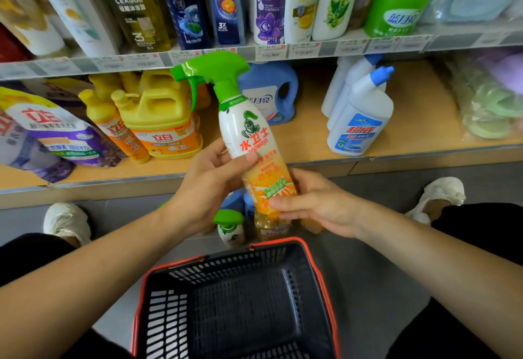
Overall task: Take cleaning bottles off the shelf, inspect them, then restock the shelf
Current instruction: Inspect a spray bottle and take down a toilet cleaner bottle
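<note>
Base of the spray bottle (249, 137) was hidden by our right hand (319, 205), which gripped it. Our left hand (209, 186) clasped its middle, before the lower shelf (305, 139). Green trigger, white-to-orange body.

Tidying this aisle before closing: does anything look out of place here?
Yes: several bottles stand on the floor, between the lower shelf and the basket, instead of on it. The left hand and right hand hold a spray bottle tilted.

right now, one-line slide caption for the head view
Left hand and right hand hold a spray bottle before the shelf.
</note>
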### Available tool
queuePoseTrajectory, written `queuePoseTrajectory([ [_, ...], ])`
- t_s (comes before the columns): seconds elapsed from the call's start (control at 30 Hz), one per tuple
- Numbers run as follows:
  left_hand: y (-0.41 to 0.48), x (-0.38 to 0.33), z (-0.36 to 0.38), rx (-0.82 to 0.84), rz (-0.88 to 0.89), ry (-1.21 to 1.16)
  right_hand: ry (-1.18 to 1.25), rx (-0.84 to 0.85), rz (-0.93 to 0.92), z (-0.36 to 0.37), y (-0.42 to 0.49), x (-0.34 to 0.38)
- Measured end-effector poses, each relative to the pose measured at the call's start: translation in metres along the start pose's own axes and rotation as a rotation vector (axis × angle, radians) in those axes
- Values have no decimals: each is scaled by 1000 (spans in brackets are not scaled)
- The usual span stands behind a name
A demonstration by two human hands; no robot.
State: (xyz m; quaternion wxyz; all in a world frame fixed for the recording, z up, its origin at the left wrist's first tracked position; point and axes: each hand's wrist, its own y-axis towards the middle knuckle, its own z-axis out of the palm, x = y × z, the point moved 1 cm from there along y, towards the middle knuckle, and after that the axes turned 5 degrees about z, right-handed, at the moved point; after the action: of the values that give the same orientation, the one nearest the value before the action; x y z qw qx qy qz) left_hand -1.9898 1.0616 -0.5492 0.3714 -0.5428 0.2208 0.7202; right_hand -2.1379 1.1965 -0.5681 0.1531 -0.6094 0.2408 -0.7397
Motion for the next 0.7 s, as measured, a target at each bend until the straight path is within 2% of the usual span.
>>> queuePoseTrajectory([
  [0.1,4,-4,-3,-6,36,93,103,-40,-85,2,6,1],
  [0.17,7,-9,-8,-25,68,258,146,-111,-162,0,9,3],
  [0.3,9,-15,-28,-202,118,628,113,-284,-293,-11,13,11],
  [0.37,5,-14,-34,-320,216,842,28,-359,-329,-16,12,15],
  [0.43,3,-16,-35,-381,403,1031,-58,-402,-356,-16,11,17],
  [0.5,6,-21,-33,-245,616,1118,-138,-444,-371,-16,10,20],
  [0.57,12,-24,-34,19,733,1281,-238,-474,-388,-18,8,26],
  [0.63,15,-23,-38,171,750,1517,-334,-447,-408,-18,6,32],
  [0.7,15,-20,-42,278,667,1551,-383,-392,-413,-15,4,34],
])
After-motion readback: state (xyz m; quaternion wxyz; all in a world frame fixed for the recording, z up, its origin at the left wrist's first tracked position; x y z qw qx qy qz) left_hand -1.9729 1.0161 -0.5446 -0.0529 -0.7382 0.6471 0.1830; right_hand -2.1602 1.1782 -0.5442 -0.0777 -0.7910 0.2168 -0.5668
